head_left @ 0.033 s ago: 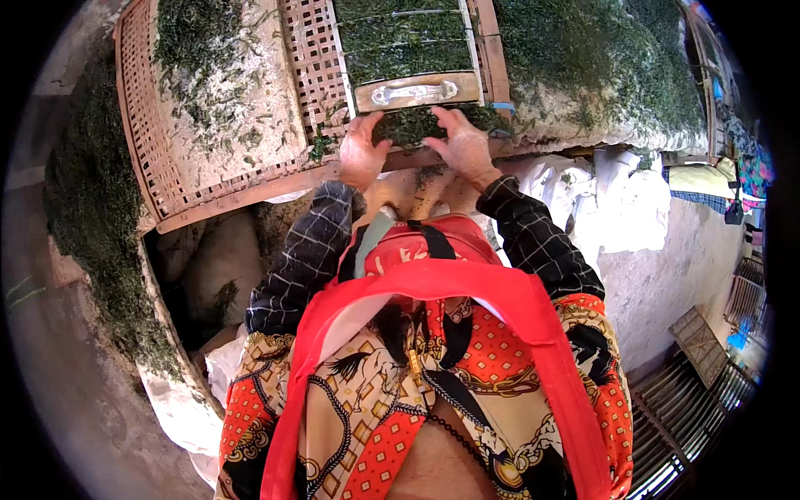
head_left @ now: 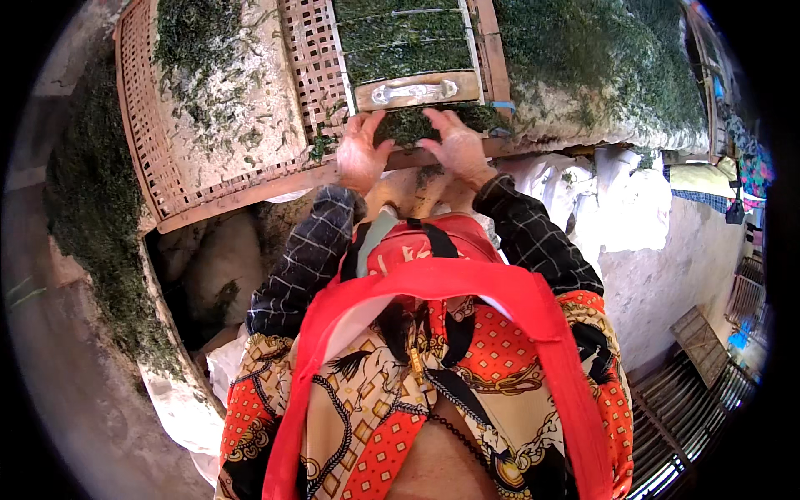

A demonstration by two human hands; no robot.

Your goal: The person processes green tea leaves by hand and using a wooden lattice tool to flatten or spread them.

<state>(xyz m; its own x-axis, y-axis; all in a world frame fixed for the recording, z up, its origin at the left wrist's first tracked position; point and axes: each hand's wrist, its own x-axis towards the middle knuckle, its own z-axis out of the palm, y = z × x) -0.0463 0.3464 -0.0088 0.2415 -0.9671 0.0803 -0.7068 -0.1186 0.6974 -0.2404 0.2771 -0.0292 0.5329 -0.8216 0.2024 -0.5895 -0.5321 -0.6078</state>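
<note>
My left hand (head_left: 362,156) and my right hand (head_left: 457,150) are at the front edge of a woven slatted rack (head_left: 315,71). Their fingers are slightly bent, with the thumbs apart from them. Between and just beyond them lies a strip of dark green leafy shreds (head_left: 408,127), which the fingertips reach at its two ends. Right behind it is a wooden bar with a pale metal handle (head_left: 415,91). This bar closes the near end of a light-framed rectangle (head_left: 343,67) filled with the same green shreds. Neither hand visibly holds anything.
Loose green shreds cover a pale cloth (head_left: 242,125) on the left and a wide heap (head_left: 583,62) on the right. White sacks (head_left: 633,208) stand below the right side. A wooden slatted frame (head_left: 696,417) lies at the lower right.
Both hands have shifted very slightly left; the right hand's fingers sit a little further left over the green strip. The frame and handle have not moved.
</note>
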